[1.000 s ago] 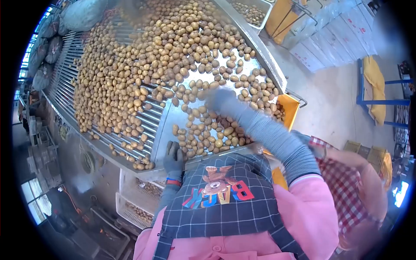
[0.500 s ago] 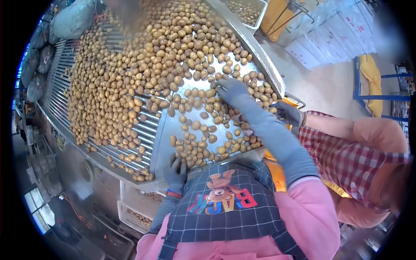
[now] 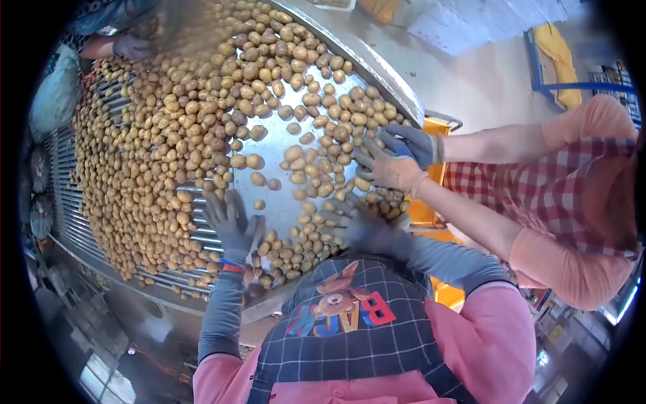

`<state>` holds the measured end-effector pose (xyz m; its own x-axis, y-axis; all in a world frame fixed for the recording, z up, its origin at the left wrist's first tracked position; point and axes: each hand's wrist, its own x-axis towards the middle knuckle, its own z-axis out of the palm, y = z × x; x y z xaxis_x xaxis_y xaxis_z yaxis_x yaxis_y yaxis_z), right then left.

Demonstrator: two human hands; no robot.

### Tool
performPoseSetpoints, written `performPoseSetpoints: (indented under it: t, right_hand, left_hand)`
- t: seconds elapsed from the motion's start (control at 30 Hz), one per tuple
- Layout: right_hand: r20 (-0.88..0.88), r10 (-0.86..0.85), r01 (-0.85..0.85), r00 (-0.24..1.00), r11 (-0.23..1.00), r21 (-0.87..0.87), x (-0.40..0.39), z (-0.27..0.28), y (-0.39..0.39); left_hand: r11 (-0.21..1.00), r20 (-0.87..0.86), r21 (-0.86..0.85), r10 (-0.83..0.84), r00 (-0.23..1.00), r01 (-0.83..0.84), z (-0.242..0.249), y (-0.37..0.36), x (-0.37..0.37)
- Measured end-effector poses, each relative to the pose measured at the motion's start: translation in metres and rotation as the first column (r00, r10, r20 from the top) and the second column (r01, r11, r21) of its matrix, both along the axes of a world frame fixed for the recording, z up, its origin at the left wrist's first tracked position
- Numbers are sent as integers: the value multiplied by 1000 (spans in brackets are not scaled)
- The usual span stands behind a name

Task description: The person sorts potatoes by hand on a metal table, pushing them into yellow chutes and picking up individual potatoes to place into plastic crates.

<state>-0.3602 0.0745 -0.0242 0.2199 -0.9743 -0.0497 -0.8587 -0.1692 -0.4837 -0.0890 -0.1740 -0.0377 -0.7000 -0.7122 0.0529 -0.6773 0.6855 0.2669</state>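
Note:
A thick layer of small tan potatoes (image 3: 202, 114) covers a steel sorting table (image 3: 272, 161) with metal rollers (image 3: 87, 222) on its left half. My left hand (image 3: 232, 225), in a grey glove, lies spread flat on potatoes at the rollers' near edge. My right hand (image 3: 356, 225), also gloved grey and blurred by motion, sits with fingers apart over the potatoes near the table's front edge. Neither hand visibly holds a potato.
A co-worker in a red checked apron reaches in from the right with two gloved hands (image 3: 390, 158) on the potatoes beside my right hand. Another person's hand (image 3: 131, 47) works at the far left. An orange crate (image 3: 434, 168) stands below the table's right edge.
My left hand moved from the table's front rim up onto the potatoes. My right arm pulled back from mid-table to the near edge. The co-worker's hands reached further in; my head tilted.

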Motion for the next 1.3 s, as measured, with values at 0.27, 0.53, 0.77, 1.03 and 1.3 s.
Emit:
performPoseSetpoints:
  t: [0.27, 0.53, 0.77, 1.03, 1.3]
  right_hand:
    - [177, -265, 262, 948, 964, 36, -28, 34, -36]
    - [123, -684, 686, 719, 727, 35, -175, 21, -292]
    - [-144, 21, -33, 989, 996, -85, -30, -14, -202]
    - [7, -564, 513, 825, 756, 406, -111, 69, -56]
    - [169, -716, 503, 677, 618, 605, -90, 13, -48]
  left_hand:
    - [969, 174, 224, -146, 974, 105, 20, 58, -48]
    - [966, 169, 256, -79, 982, 34, 43, 103, 90]
    - [913, 113, 357, -253, 961, 199, 43, 113, 27]
    - [931, 13, 144, -340, 940, 335, 9, 99, -90]
    - [941, -223, 157, -263, 939, 301, 22, 58, -130]
